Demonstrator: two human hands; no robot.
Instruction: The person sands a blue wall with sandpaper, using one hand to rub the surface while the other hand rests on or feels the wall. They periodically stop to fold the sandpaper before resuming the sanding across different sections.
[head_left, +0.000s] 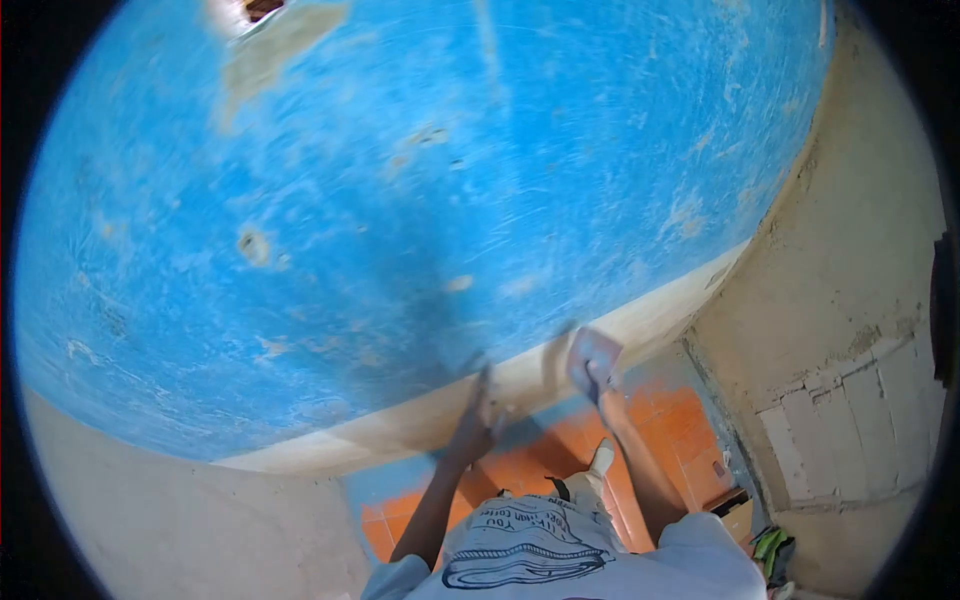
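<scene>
My right hand (pixel 603 378) grips a flat, brownish-grey sheet of sandpaper (pixel 594 354), its thumb lying across the face. The sheet is held up in front of the pale strip along the bottom of the blue wall (pixel 330 290). To the left, my left hand (pixel 482 408) is near the wall's lower edge, slightly blurred, with fingers stretched out and nothing in them. Scratches, pale scuffs and small chipped spots mark the blue paint.
Below lies an orange tiled floor (pixel 670 425) with a grey-blue dusty border; my shoe (pixel 601 457) stands on it. Bare plaster walls meet the blue wall at left (pixel 150 510) and right (pixel 840 230). A cardboard box (pixel 738 520) and green item (pixel 770 550) sit at lower right.
</scene>
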